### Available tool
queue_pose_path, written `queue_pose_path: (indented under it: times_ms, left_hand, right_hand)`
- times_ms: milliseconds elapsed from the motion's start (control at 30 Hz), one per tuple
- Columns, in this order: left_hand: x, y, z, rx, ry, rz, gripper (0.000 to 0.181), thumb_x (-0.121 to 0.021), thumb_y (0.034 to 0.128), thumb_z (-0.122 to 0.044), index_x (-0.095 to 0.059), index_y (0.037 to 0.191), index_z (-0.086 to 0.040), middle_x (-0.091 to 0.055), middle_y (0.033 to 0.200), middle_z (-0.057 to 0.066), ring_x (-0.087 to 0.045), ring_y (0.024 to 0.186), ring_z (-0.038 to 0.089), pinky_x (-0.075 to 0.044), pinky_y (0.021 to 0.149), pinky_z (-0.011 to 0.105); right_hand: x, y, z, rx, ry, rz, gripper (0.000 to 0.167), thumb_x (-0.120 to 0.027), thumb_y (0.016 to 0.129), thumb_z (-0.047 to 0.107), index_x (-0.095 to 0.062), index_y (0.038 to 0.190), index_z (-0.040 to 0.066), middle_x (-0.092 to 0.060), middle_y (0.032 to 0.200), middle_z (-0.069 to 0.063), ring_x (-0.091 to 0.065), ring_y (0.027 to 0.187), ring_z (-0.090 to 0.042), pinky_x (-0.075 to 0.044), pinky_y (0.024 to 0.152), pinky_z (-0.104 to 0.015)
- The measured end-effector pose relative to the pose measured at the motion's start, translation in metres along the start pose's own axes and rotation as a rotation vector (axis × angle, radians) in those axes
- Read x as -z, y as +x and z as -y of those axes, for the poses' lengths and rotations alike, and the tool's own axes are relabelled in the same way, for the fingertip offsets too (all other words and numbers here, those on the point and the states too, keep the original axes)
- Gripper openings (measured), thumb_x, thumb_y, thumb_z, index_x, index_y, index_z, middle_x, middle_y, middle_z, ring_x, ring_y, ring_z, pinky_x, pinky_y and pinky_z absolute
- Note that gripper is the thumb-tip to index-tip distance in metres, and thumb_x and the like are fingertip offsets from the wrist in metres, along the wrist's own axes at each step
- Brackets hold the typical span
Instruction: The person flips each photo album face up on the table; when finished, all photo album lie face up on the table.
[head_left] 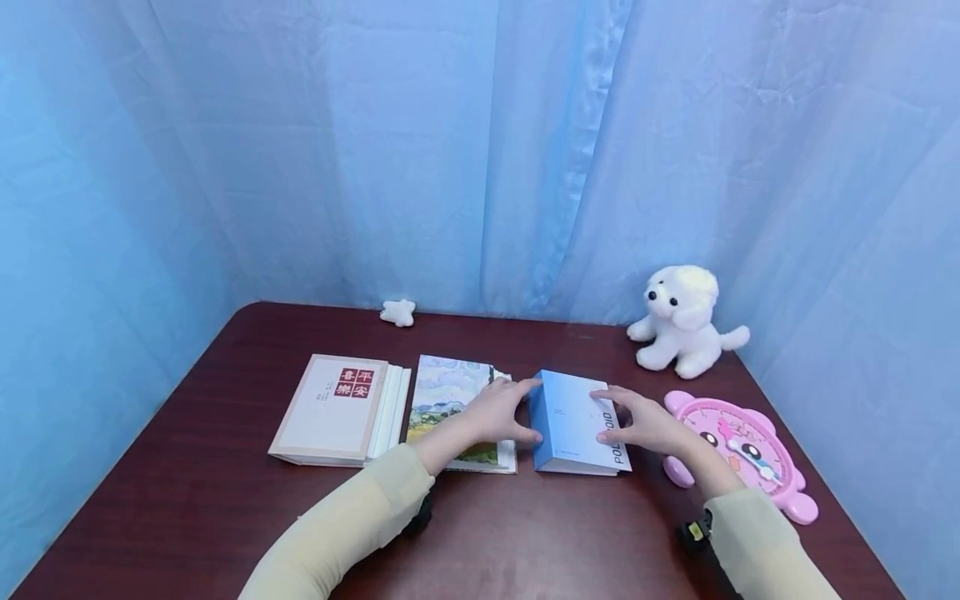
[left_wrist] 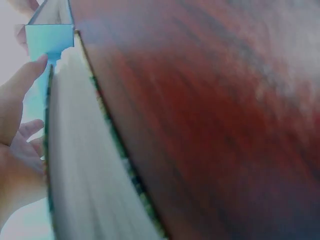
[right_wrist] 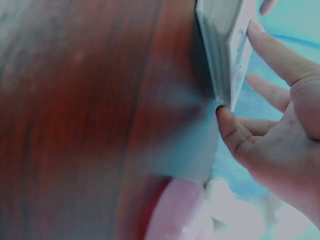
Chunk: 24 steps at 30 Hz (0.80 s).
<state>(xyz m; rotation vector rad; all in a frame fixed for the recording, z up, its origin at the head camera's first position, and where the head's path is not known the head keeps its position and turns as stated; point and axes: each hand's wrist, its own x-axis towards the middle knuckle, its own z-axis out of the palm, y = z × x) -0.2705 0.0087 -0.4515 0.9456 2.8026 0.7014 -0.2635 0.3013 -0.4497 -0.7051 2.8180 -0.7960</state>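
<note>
A blue book [head_left: 573,421] lettered "POLAROID" lies flat on the table, its spine to the left. My left hand [head_left: 504,410] reaches over the right part of a painted-landscape book [head_left: 442,400], thumb and forefinger spread along the blue spine. Its thumb also shows near the blue book [left_wrist: 49,37] in the left wrist view. My right hand [head_left: 651,423] has its fingertips on the right part of the blue cover. In the right wrist view, its extended fingers [right_wrist: 275,55] are at the cover and the edge of the pages.
A cream book [head_left: 333,408] with red squares lies at the left, white page edges beside it. At the right sits a pink clock [head_left: 738,446], with a white plush dog [head_left: 678,321] behind it. A small white star [head_left: 398,312] lies by the back edge, near blue curtains.
</note>
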Motion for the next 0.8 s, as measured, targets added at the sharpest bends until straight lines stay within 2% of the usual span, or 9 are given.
queue_pose_path:
  times_ms: [100, 267, 400, 500, 600, 800]
  left_hand:
    - [0.011, -0.004, 0.0, -0.012, 0.038, -0.044, 0.072, -0.064, 0.087, -0.045, -0.036, 0.146, -0.016, -0.049, 0.14, 0.005, -0.043, 0.129, 0.023, -0.039, 0.104, 0.039]
    - [0.039, -0.017, 0.004, -0.023, 0.146, -0.122, 0.059, -0.053, 0.0951, -0.043, -0.038, 0.146, -0.016, -0.046, 0.143, 0.006, -0.038, 0.134, 0.025, -0.031, 0.11, 0.042]
    - [0.059, -0.031, 0.016, -0.018, 0.245, -0.197, 0.056, -0.048, 0.0974, -0.042, -0.038, 0.145, -0.014, -0.044, 0.145, 0.006, -0.033, 0.138, 0.026, -0.024, 0.113, 0.042]
    - [0.073, -0.045, 0.027, 0.008, 0.29, -0.251, 0.056, -0.047, 0.0977, -0.042, -0.038, 0.145, -0.013, -0.041, 0.146, 0.008, -0.029, 0.14, 0.027, -0.018, 0.115, 0.042]
    - [0.085, -0.063, 0.039, 0.037, 0.343, -0.297, 0.058, -0.046, 0.0976, -0.044, -0.038, 0.145, -0.013, -0.039, 0.147, 0.01, -0.026, 0.141, 0.028, -0.014, 0.116, 0.043]
    - [0.101, -0.099, 0.067, 0.074, 0.438, -0.404, 0.059, -0.05, 0.0958, -0.044, -0.041, 0.143, -0.01, -0.04, 0.146, 0.014, -0.027, 0.14, 0.032, -0.017, 0.115, 0.048]
  right_hand:
    - [0.004, 0.001, 0.009, 0.007, -0.082, -0.056, 0.071, -0.075, 0.079, 0.039, -0.049, 0.136, 0.005, -0.039, 0.14, -0.029, -0.049, 0.12, -0.042, -0.042, 0.094, -0.057]
    - [0.014, 0.005, 0.025, 0.027, -0.18, -0.158, 0.061, -0.07, 0.085, 0.032, -0.049, 0.136, 0.004, -0.04, 0.139, -0.03, -0.056, 0.111, -0.041, -0.045, 0.091, -0.056]
    - [0.022, 0.009, 0.035, 0.048, -0.222, -0.217, 0.058, -0.068, 0.087, 0.027, -0.048, 0.136, 0.003, -0.042, 0.139, -0.029, -0.048, 0.121, -0.044, -0.04, 0.096, -0.058]
    - [0.027, 0.01, 0.041, 0.041, -0.241, -0.238, 0.057, -0.067, 0.088, 0.025, -0.047, 0.137, 0.003, -0.041, 0.14, -0.028, -0.04, 0.128, -0.045, -0.035, 0.1, -0.059]
    - [0.03, 0.01, 0.046, 0.033, -0.262, -0.253, 0.056, -0.065, 0.089, 0.024, -0.047, 0.137, 0.003, -0.039, 0.141, -0.028, -0.038, 0.128, -0.045, -0.035, 0.1, -0.059]
    - [0.032, 0.008, 0.051, 0.031, -0.308, -0.304, 0.057, -0.064, 0.09, 0.029, -0.046, 0.138, 0.003, -0.039, 0.142, -0.026, -0.036, 0.13, -0.044, -0.033, 0.101, -0.06]
